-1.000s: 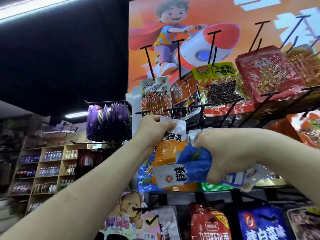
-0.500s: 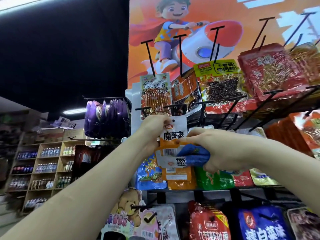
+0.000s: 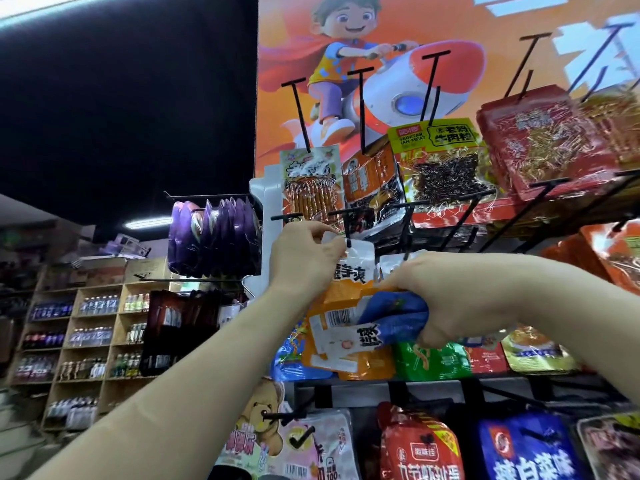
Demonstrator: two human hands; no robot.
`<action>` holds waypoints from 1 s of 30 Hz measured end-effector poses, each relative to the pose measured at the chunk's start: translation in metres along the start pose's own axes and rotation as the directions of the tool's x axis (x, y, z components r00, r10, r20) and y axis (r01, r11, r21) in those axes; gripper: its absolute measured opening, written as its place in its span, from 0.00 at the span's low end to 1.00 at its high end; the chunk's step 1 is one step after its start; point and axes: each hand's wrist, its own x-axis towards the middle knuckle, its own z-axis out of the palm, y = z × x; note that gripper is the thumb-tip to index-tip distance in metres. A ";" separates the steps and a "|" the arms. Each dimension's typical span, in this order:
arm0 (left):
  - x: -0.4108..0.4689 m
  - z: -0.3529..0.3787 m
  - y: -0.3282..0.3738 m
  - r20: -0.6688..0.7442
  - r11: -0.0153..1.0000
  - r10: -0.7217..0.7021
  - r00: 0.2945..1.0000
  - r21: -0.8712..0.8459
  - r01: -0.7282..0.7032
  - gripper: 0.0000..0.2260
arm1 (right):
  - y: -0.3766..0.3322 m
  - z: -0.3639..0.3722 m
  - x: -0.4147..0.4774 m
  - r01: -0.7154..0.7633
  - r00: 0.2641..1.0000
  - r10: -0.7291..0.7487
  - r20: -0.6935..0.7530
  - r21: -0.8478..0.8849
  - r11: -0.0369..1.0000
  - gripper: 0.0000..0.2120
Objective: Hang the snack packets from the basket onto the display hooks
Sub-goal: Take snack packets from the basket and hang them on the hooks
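My left hand (image 3: 304, 258) pinches the white top of an orange snack packet (image 3: 346, 306), and the tip of a black display hook (image 3: 348, 233) pokes through its hang hole. My right hand (image 3: 450, 299) grips a bunch of blue and white snack packets (image 3: 391, 320) just below and to the right of it. The basket is out of view.
Rows of black hooks (image 3: 360, 109) hold hanging snack packs on an orange cartoon display board (image 3: 450, 36). More packets (image 3: 422, 445) hang on the row below. Purple bags (image 3: 214, 233) hang at the left, and wooden shelves with bottles (image 3: 90, 334) stand farther left.
My left hand raised the orange packet's top onto the hook tip. My right hand shifted slightly right and down with the blue packets.
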 end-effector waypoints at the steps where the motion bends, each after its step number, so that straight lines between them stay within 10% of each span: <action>1: 0.000 0.001 -0.001 0.007 0.998 0.016 1.000 0.067 -0.016 0.06 | 0.000 -0.001 -0.001 0.001 1.000 -0.001 0.002 0.010 1.000 0.11; 10: -0.013 0.001 -0.014 0.168 0.821 0.151 0.974 0.527 -0.218 0.17 | 0.013 0.015 -0.006 -0.043 0.988 0.013 -0.155 -0.189 0.981 0.14; 19: -0.011 0.013 -0.023 0.253 0.734 0.261 0.932 0.575 -0.362 0.07 | 0.047 0.019 -0.032 -0.092 0.829 0.193 -0.525 0.212 0.973 0.09; 30: -0.012 0.001 -0.008 -0.001 0.979 0.144 0.990 0.143 -0.142 0.10 | 0.041 0.013 -0.046 0.058 0.789 0.344 -0.508 0.620 0.782 0.10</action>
